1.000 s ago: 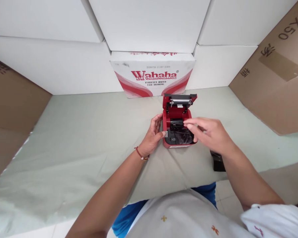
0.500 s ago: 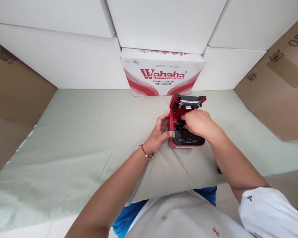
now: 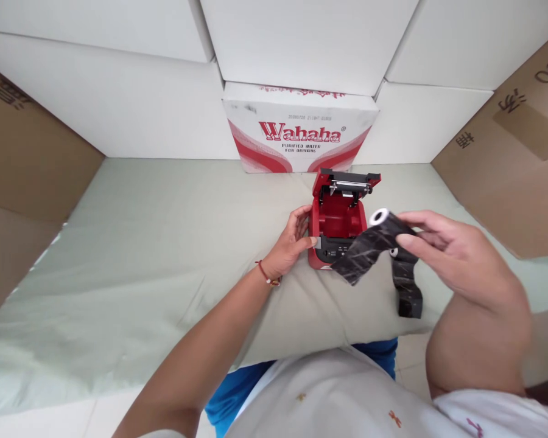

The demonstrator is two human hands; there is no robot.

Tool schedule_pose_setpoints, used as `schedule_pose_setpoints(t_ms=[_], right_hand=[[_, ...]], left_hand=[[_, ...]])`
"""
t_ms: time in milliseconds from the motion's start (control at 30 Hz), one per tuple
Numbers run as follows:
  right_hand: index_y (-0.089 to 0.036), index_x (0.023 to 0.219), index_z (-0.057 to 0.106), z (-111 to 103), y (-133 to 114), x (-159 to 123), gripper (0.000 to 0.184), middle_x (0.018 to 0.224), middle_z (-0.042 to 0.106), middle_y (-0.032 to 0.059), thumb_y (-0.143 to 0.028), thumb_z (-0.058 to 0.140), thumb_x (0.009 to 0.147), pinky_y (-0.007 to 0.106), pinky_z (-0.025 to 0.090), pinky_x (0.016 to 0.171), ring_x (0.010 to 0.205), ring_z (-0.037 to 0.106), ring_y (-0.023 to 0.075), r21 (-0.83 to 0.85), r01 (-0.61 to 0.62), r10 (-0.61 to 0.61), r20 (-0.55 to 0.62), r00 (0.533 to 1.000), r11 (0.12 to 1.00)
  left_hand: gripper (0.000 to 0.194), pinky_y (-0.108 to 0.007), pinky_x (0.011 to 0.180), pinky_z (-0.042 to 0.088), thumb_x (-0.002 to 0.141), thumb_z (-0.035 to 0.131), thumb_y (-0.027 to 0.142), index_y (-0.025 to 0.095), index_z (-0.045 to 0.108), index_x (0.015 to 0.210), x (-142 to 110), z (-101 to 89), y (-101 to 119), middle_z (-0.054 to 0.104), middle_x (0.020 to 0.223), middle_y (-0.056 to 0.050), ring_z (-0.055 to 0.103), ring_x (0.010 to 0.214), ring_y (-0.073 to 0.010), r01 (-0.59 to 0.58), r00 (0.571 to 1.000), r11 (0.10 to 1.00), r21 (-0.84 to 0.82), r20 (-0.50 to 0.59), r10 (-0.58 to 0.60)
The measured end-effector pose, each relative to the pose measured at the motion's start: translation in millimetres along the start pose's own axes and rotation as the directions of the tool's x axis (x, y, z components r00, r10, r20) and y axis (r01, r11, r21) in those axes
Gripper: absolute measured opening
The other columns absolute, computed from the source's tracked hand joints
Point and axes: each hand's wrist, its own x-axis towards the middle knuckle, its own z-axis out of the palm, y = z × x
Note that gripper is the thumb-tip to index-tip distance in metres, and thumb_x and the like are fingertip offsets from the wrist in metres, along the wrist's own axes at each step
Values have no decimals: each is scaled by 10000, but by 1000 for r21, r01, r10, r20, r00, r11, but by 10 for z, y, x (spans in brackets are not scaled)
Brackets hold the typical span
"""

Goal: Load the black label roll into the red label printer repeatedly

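A red portable label printer [image 3: 338, 219] stands on the cloth with its lid [image 3: 347, 182] raised, and its red paper bay shows bare inside. My left hand [image 3: 292, 240] grips the printer's left side, thumb on the grey tab at the front corner and fingers along the outer wall. Off the printer's front right, my right hand [image 3: 442, 246] pinches a black paper roll [image 3: 393, 228] with a white core. The roll's loose end hangs down to the left, covering part of the printer's front. Below it on the cloth lies a second black roll [image 3: 408, 286], its strip unwound.
A Wahaha water carton [image 3: 301, 137] stands behind the printer, against large white boxes [image 3: 296, 42]. Brown cardboard boxes flank the table on the left [image 3: 27, 182] and right [image 3: 506, 176]. The pale green cloth [image 3: 164, 243] ends at the front edge near my body.
My right hand reached into the printer, then lifted the black paper roll out and carried it to the right. My left hand has kept its hold on the printer.
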Motion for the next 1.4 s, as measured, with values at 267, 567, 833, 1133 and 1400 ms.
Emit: schedule_pose_setpoints(t_ms=[267, 567, 833, 1133, 1400], right_hand=[[-233, 1169, 770, 141, 898, -304, 530, 993, 833, 72, -685, 664, 914, 393, 622, 730, 818, 763, 265, 23, -180, 173, 186, 967, 983], [-228, 1129, 808, 65, 1277, -161, 421, 1095, 815, 111, -519, 567, 944, 430, 566, 784, 709, 693, 236, -313, -149, 110, -139, 984, 938], [-254, 1097, 849, -158, 1467, 290, 342, 1041, 834, 90, -408, 690, 837, 394, 555, 798, 868, 748, 274, -378, 115, 22, 340, 940, 919], [-207, 1027, 877, -745, 562, 947, 256, 910, 828, 40, -340, 807, 819, 350, 461, 737, 747, 681, 174, -514, 181, 167, 559, 812, 839], [-299, 1041, 857, -136, 527, 901, 362, 902, 817, 3, -574, 695, 870, 324, 543, 660, 752, 700, 215, -131, 286, -111, 713, 692, 949]], left_hand=[[833, -546, 1374, 208, 746, 899, 520, 340, 495, 1452, 3, 15, 16, 446, 1695, -62, 317, 1640, -336, 20, 999, 1000, 5, -35, -19], [753, -525, 1358, 233, 776, 886, 509, 340, 529, 1417, -27, 15, 24, 480, 1666, -53, 353, 1617, -321, 10, 999, 1000, 19, -44, -9], [721, -541, 1357, 256, 776, 887, 487, 334, 557, 1398, -30, 18, 38, 511, 1644, -50, 344, 1626, -327, 8, 999, 1000, 15, -46, -7], [710, -545, 1371, 231, 743, 909, 478, 333, 586, 1358, -20, 29, 49, 535, 1623, -44, 327, 1641, -332, -6, 998, 1000, 2, -69, 7], [676, -566, 1361, 259, 765, 886, 491, 319, 593, 1349, -35, 32, 39, 546, 1620, -55, 363, 1623, -340, -16, 997, 1000, 18, -70, 17]])
